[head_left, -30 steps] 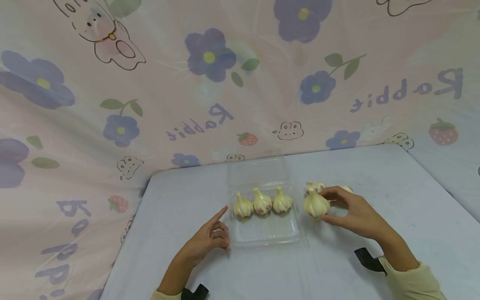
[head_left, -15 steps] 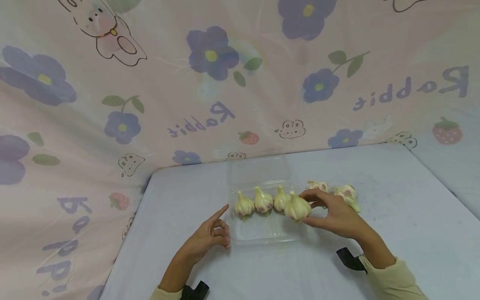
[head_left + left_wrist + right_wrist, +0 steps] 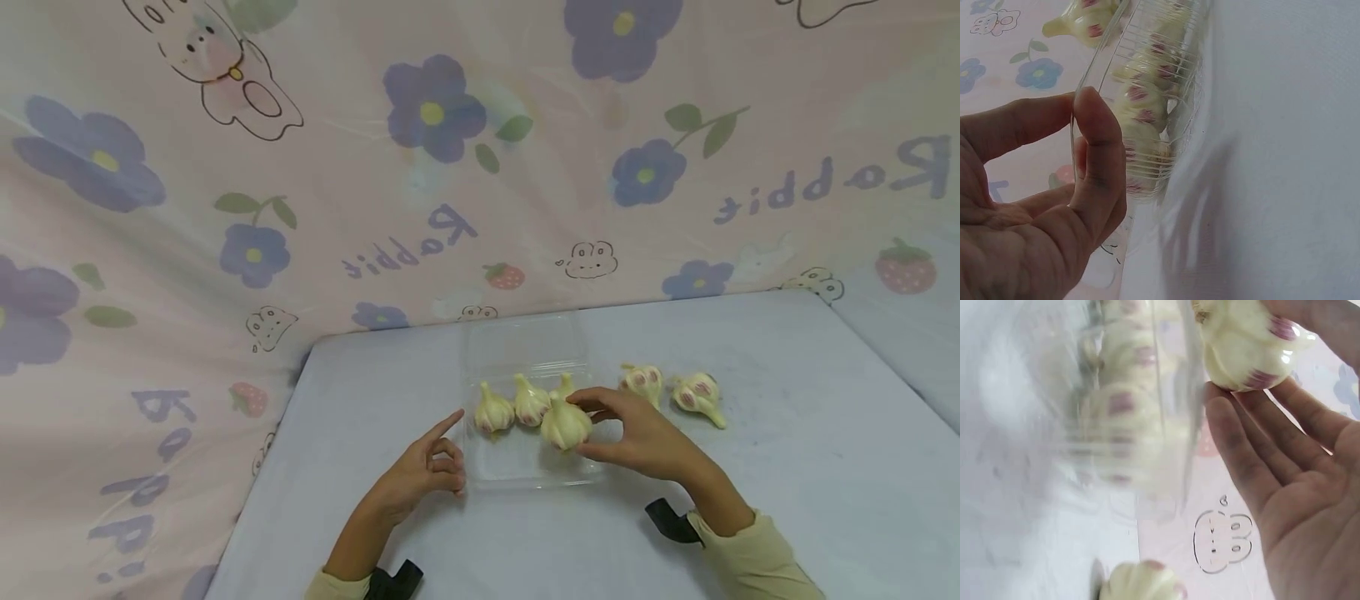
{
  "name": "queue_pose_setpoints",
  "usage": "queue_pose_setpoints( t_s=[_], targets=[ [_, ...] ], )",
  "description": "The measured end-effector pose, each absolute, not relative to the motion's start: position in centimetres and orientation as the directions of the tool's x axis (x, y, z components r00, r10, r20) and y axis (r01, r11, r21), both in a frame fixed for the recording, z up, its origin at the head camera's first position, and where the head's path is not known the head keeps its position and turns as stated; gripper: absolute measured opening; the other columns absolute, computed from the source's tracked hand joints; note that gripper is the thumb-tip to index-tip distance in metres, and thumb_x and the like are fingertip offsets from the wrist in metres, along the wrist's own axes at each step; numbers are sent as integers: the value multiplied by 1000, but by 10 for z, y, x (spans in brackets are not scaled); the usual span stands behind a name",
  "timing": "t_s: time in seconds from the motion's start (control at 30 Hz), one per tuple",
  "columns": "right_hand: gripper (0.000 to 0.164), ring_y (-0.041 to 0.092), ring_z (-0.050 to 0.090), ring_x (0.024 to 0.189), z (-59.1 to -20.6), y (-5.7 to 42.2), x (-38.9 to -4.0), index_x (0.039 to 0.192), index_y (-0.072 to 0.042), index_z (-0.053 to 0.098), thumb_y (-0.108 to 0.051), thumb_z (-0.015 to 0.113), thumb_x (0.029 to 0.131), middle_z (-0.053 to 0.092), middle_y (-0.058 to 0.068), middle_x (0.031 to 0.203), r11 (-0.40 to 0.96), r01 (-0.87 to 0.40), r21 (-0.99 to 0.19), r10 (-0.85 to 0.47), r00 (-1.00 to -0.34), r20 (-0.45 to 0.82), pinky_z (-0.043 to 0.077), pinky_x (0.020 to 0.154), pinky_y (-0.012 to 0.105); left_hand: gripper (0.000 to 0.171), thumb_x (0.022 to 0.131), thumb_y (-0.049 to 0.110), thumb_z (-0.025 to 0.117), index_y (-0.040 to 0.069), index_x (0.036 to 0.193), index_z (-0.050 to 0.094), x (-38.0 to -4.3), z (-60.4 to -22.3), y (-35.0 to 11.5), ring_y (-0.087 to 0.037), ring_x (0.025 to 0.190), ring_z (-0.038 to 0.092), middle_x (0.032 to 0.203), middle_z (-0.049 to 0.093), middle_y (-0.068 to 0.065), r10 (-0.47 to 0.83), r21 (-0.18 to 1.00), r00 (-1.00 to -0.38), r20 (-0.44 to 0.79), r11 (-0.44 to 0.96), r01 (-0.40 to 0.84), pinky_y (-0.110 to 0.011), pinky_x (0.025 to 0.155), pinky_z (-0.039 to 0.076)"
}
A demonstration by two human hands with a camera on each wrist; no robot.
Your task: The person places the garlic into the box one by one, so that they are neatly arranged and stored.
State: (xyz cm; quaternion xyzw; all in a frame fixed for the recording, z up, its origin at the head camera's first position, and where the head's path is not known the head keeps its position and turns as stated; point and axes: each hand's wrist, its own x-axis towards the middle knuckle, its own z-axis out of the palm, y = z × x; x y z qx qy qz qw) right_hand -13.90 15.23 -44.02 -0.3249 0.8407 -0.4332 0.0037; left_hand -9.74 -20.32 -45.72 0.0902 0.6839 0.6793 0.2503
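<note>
Near the middle of the table in the head view lies an opened clear plastic container, its lid folded back. Inside, three garlic bulbs stand in a row along the rear, stems up. My right hand grips another garlic bulb between thumb and fingers, held above the container and partly covering the rightmost bulb in the row. In the right wrist view that gripped bulb shows purple patches. At the container's left side, my left hand pinches its thin rim, seen in the left wrist view.
Two more garlic bulbs, one nearer and one farther right, lie right of the container. A white cloth covers the table. Behind it hangs a patterned curtain with flowers and rabbits.
My right hand has carried the garlic bulb leftward, from right of the container to over it. Two bulbs on the table have come into fuller view. The left hand stays at the rim.
</note>
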Motion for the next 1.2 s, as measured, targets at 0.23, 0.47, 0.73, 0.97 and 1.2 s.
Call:
queue_pose_setpoints(
  t_s=[0.23, 0.47, 0.73, 0.97, 1.2],
  targets=[
    [57, 10, 67, 106, -442, 137, -139, 132, -23, 59, -32, 83, 82, 63, -5, 130, 382, -556, -738, -572, -769, 284, 58, 94, 35, 97, 85, -8, 64, 16, 162, 10, -97, -459, -203, -10, 77, 63, 101, 48, -5, 460, 975, -861, -217, 64, -211, -32, 75, 61],
    [56, 15, 67, 109, -441, 125, -138, 132, -19, 58, -34, 81, 83, 63, -1, 130, 359, -541, -760, -585, -765, 269, 57, 95, 39, 97, 85, -9, 64, 16, 162, 10, -97, -459, -202, -10, 77, 62, 101, 48, -5, 462, 977, -861, -212, 71, -202, -32, 75, 61],
    [56, 14, 66, 111, -442, 109, -139, 132, -20, 58, -33, 82, 83, 63, -3, 130, 372, -522, -767, -577, -777, 249, 56, 96, 36, 96, 86, -4, 67, 20, 161, 14, -98, -459, -202, -13, 80, 63, 102, 49, -5, 434, 973, -871, -229, 88, -212, -34, 75, 61],
    [56, 17, 66, 114, -444, 90, -138, 132, -18, 59, -29, 82, 82, 63, -1, 131, 321, -486, -813, -578, -780, 239, 55, 99, 36, 95, 85, -5, 67, 24, 160, 17, -97, -462, -202, -14, 78, 63, 101, 49, -4, 418, 970, -876, -241, 86, -226, -35, 75, 61],
    [55, 23, 65, 116, -452, 79, -134, 132, -16, 59, -28, 81, 83, 63, 2, 131, 312, -469, -826, -576, -785, 228, 55, 99, 42, 97, 83, -4, 69, 21, 161, 17, -93, -464, -200, -13, 77, 63, 98, 52, -3, 417, 971, -877, -239, 83, -225, -34, 74, 61]
  ],
)
